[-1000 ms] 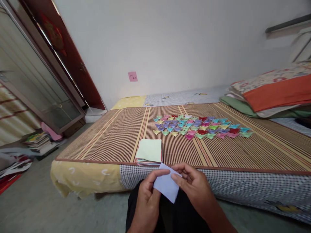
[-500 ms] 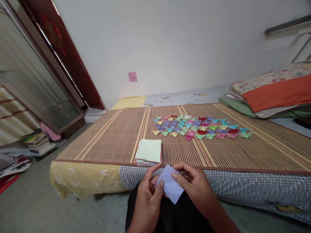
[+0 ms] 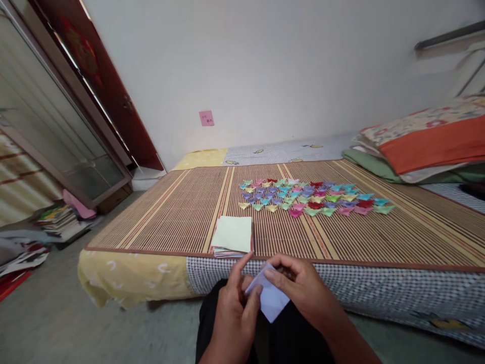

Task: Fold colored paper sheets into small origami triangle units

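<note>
Between my two hands, over my lap, is a folded sheet of pale lilac paper (image 3: 273, 299). My left hand (image 3: 239, 303) pinches its left edge with the thumb on top, and its index finger points up and away from the sheet. On the upper right side my right hand (image 3: 299, 283) grips the paper between thumb and bent fingers. Just beyond the left hand, a stack of square paper (image 3: 232, 233) with a pale green sheet on top lies at the mat's front edge. Several rows of small folded paper boats (image 3: 303, 197) in many colours stand further back.
A striped bamboo mat (image 3: 166, 212) covers the bed. Folded bedding (image 3: 435, 136) is piled at the back right. A pink note (image 3: 206, 118) is stuck on the wall. Books (image 3: 56, 222) sit low at the left, beside a glass-fronted cabinet (image 3: 87, 151).
The lilac paper's upper left edge has been lifted and bent over, and the sheet sits slightly lower. My left index finger has straightened upward. The stack and boats stay put.
</note>
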